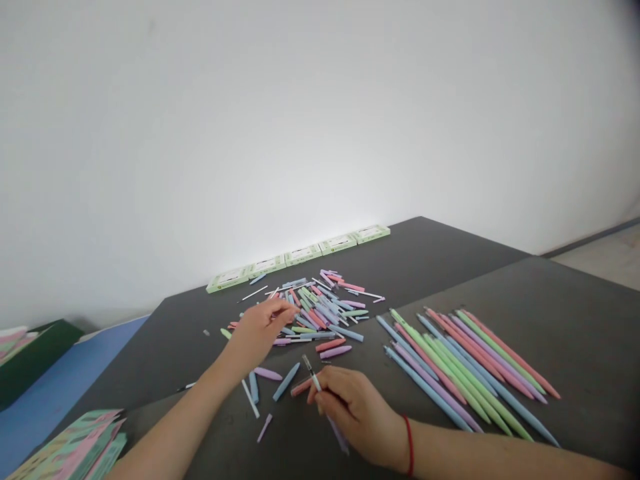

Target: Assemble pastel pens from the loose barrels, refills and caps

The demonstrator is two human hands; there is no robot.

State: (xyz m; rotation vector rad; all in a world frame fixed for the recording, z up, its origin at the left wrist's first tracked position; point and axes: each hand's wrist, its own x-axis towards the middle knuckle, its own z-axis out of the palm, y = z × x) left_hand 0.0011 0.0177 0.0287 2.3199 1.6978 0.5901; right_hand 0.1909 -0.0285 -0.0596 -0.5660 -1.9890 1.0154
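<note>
My right hand (357, 413), with a red string at the wrist, is closed on a thin white pen refill (311, 373) whose clear tip points up and away. A purple pen part (339, 437) shows below the fingers; whether the hand holds it too I cannot tell. My left hand (265, 330) reaches over the near left side of a loose pile of pen parts (320, 307) in blue, purple, pink and green. Its fingers are pinched together, and what lies between them is hidden. Near my right hand are a blue barrel (287, 382) and a coral piece (301, 387).
To the right, several long pens (465, 373) lie side by side. Flat green-and-white boxes (303, 254) line the table's back edge by the wall. Pastel packets (75, 447) lie at the near left, and a dark green box (40, 360) stands beyond the left edge.
</note>
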